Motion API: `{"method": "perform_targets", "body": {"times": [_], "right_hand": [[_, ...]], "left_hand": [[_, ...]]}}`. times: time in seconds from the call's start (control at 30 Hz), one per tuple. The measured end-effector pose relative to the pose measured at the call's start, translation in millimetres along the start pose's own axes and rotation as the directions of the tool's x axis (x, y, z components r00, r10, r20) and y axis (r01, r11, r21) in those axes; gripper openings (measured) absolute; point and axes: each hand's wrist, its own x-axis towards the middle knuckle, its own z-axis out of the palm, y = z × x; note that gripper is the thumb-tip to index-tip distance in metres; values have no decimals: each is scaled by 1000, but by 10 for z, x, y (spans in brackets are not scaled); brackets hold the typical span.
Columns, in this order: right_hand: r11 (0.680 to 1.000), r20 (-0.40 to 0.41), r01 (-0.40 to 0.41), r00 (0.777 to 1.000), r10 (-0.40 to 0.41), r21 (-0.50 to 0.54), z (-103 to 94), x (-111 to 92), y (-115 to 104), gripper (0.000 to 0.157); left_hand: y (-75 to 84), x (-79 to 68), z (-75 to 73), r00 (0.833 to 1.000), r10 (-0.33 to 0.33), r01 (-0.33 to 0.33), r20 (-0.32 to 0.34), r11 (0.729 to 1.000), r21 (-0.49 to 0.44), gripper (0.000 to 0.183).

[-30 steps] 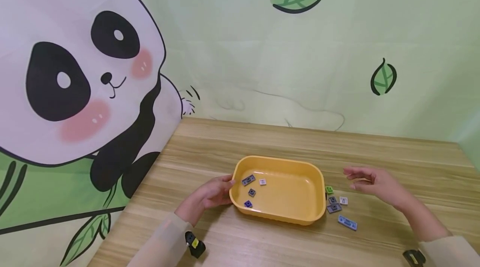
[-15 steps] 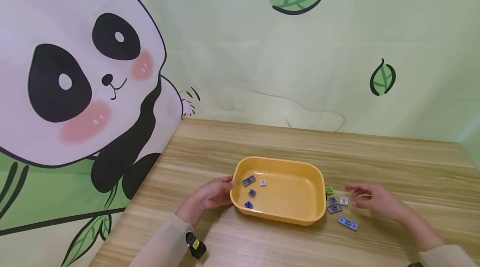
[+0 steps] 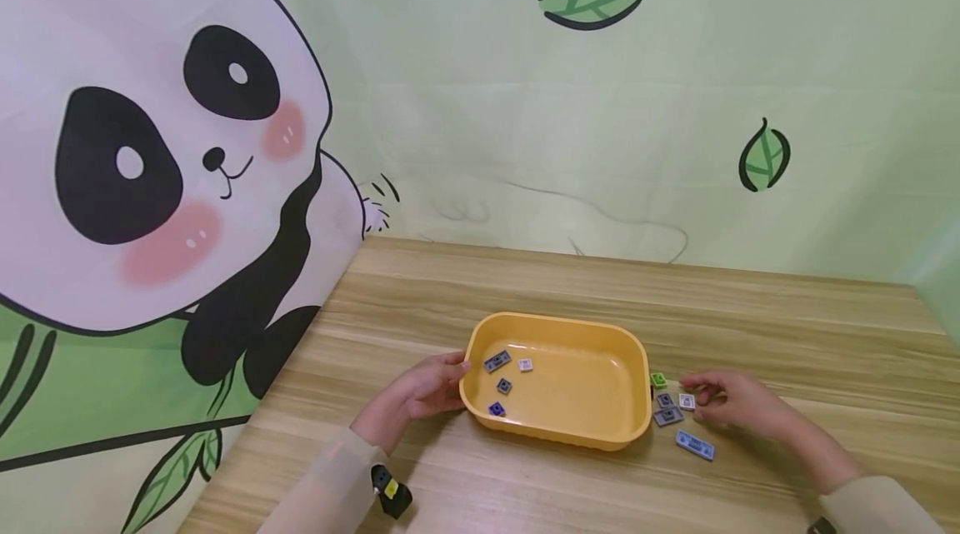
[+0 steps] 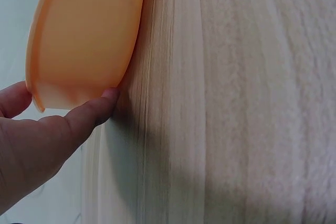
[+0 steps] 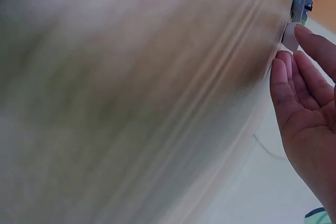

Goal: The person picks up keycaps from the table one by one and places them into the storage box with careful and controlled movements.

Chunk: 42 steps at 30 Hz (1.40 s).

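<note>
A yellow tray point(image 3: 558, 437) sits on the table; my left hand point(image 3: 431, 388) grips its left end, one fingertip at the rim and another low on the wall in the left wrist view. Inside lie a grey rectangular piece point(image 3: 497, 361), a white square tile point(image 3: 526, 365), a small grey square point(image 3: 504, 386) and a dark blue square point(image 3: 497, 409). Right of the tray my right hand point(image 3: 738, 405) has thumb and forefinger around another white square tile point(image 5: 290, 37), still on the table. Its thumb touches the tile in the right wrist view; the far side is hidden.
Near the tray's right end lie a green square point(image 3: 658, 380), a small grey square point(image 3: 664, 401), a grey rectangular piece point(image 3: 668, 416) and a light blue rectangular piece point(image 3: 695, 445). A small black-and-yellow object point(image 3: 392, 491) is by the left sleeve. A panda-printed cloth point(image 3: 480, 101) backs the table.
My right hand has come down and leftward to the white tile outside the tray, its fingers closing around it. My left hand and the tray have stayed put.
</note>
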Motion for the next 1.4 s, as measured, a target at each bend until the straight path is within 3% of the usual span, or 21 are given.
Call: {"method": "perform_targets", "body": {"times": [0.57,1.03,1.4], "right_hand": [[999,3,24,1000,-24,-49,43,96,-26,30],[1000,32,-2,999,3,-13,38,90,-16,27],[999,49,-41,998,41,14,-39,119,25,34]], "left_hand": [[10,-13,7,1000,-13,12,-20,1000,-21,58],[-16,-2,-13,1000,-11,11,-21,1000,-22,59],[-20,4,-32,1000,-8,7,-20,1000,-25,59]]}}
